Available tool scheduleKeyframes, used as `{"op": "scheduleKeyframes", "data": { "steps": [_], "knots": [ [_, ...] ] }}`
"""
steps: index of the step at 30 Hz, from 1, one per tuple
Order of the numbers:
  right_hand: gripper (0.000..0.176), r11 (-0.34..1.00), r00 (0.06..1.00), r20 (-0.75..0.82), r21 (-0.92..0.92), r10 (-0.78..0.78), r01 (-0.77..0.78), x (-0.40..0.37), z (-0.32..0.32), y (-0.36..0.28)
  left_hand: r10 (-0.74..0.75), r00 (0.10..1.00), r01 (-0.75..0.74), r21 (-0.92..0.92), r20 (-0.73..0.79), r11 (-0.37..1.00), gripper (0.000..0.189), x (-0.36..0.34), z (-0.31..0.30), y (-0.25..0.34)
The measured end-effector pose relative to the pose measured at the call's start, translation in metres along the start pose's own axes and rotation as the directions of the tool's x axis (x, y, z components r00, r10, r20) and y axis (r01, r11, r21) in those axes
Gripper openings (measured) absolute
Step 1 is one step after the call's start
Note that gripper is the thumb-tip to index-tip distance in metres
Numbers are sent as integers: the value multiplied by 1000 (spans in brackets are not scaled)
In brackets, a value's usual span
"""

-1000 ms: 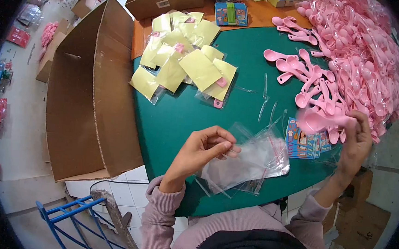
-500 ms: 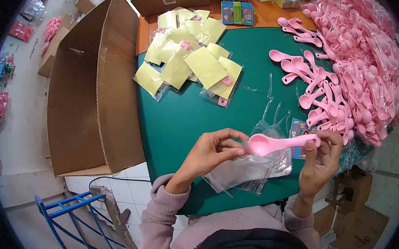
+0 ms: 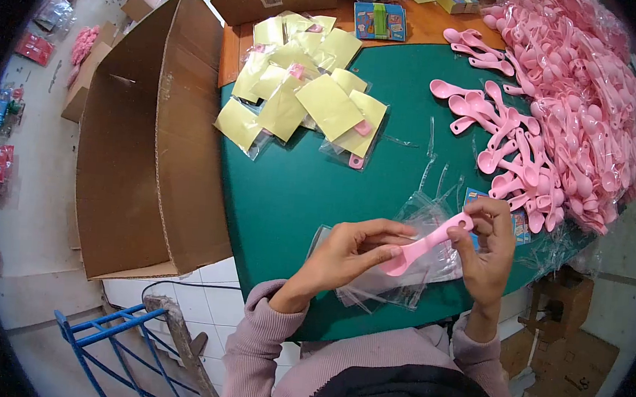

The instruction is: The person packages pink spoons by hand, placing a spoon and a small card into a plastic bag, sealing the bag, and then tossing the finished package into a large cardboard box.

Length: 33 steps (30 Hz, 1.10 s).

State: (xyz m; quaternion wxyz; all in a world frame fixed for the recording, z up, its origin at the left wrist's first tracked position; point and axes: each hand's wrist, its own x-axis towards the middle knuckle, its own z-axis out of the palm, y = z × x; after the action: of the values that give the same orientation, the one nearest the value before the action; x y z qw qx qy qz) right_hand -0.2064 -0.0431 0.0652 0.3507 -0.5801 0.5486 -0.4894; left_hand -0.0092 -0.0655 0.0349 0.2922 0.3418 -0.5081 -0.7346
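Note:
A pink spoon (image 3: 427, 244) hangs tilted between my two hands, its bowl at lower left and its handle up to the right. My left hand (image 3: 350, 251) pinches near the bowl, fingers partly over it. The handle end is gripped by the thumb and fingers of my right hand (image 3: 485, 248). Beneath both hands lie clear plastic bags (image 3: 393, 288) on the green table mat (image 3: 272, 217). A blue printed card (image 3: 519, 226) shows partly behind my right hand.
Yellow cards in clear bags (image 3: 329, 108) lie at the upper left of the mat. Loose pink spoons (image 3: 509, 153) and a large bagged heap of spoons (image 3: 586, 114) fill the right. A tall cardboard box (image 3: 189, 145) stands left, a blue card bundle (image 3: 380, 21) at the back.
The spoon has tilted, its bowl lower and its handle raised. My right hand has moved left, and my left hand has shifted slightly down.

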Motion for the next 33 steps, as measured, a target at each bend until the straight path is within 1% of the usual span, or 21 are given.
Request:
{"op": "scheduleKeyframes", "data": {
  "steps": [2, 3, 6, 8, 9, 10, 12, 13, 14, 15, 16, 18, 19, 21, 22, 24, 25, 27, 30, 32, 33],
  "knots": [
    [32, 995, 999, -9, -97, -40, 39, -2, 0, 2, 19, 997, -11, 102, -81, 995, 28, -3, 8, 5],
    [32, 995, 999, -11, -96, -39, 38, -5, 0, 3, -81, 996, 62, 448, 22, 892, 27, -4, 3, 17],
    [32, 997, 990, -126, 61, 62, -54, -15, 0, 5, -52, 991, 6, 352, 122, 936, 27, -5, 0, 5],
    [39, 995, 999, -34, 93, -24, 27, -19, -2, 7, -81, 992, 54, 251, 97, 966, 28, -5, 3, 8],
    [48, 996, 989, 119, 24, -88, 86, -16, -4, 7, -112, 992, 101, 148, 66, 984, 28, -5, 4, 9],
    [48, 996, 990, 116, 23, -86, 84, -14, -3, 5, -114, 991, 103, 148, 69, 984, 28, -6, 6, 7],
    [51, 916, 858, 381, -65, -344, 396, -11, 3, 1, -144, 989, 145, 65, -14, 987, 28, -7, 8, 4],
    [40, 938, 874, 374, -30, -310, 345, -15, 3, 0, -145, 989, 145, 67, -13, 987, 28, -6, 9, 4],
    [40, 938, 874, 373, -30, -310, 346, -18, -2, 3, -63, 998, 64, 113, -11, 992, 28, -6, 9, 5],
    [34, 976, 961, 264, -171, -85, 134, -21, -15, 11, 19, 1000, -18, 155, -7, 988, 28, -6, 10, 6],
    [29, 954, 983, 123, -284, 137, -97, -23, -27, 19, 20, 1000, -18, 152, -8, 988, 28, -6, 10, 6],
    [24, 784, 938, -225, -517, 262, -343, -18, -42, 40, 15, 1000, -16, -32, -25, 999, 29, -3, 11, 6],
    [24, 782, 938, -227, -519, 262, -345, -19, -47, 57, 16, 1000, -17, -34, -22, 999, 29, -2, 11, 6],
    [32, 523, 937, -338, -817, -93, -243, -19, -51, 81, 50, 999, -49, 74, -8, 996, 29, 0, 10, 7],
    [32, 526, 936, -339, -815, -91, -244, -18, -55, 80, 48, 999, -47, 77, -9, 996, 29, 0, 10, 6],
    [34, 676, 877, -397, -570, 270, -466, -16, -63, 70, -58, 998, 53, -142, -35, 988, 30, 1, 11, 4],
    [34, 680, 878, -398, -568, 266, -463, -17, -66, 71, -54, 998, 49, -138, -36, 989, 30, 2, 10, 4],
    [32, 814, 863, -322, -319, 389, -485, -22, -76, 76, -49, 998, 49, -18, -33, 999, 30, 2, 8, 3],
    [26, 760, 898, -348, -495, 271, -421, -33, -90, 78, -27, 1000, 27, 26, 9, 999, 30, 4, 7, -4],
    [22, 737, 916, -304, -550, 260, -392, -28, -84, 44, -32, 999, 31, 59, 16, 998, 30, 4, 8, -3],
    [21, 670, 948, -287, -679, 136, -302, -29, -84, 40, -31, 999, 29, 95, 21, 995, 30, 4, 8, -2]
  ]
}}
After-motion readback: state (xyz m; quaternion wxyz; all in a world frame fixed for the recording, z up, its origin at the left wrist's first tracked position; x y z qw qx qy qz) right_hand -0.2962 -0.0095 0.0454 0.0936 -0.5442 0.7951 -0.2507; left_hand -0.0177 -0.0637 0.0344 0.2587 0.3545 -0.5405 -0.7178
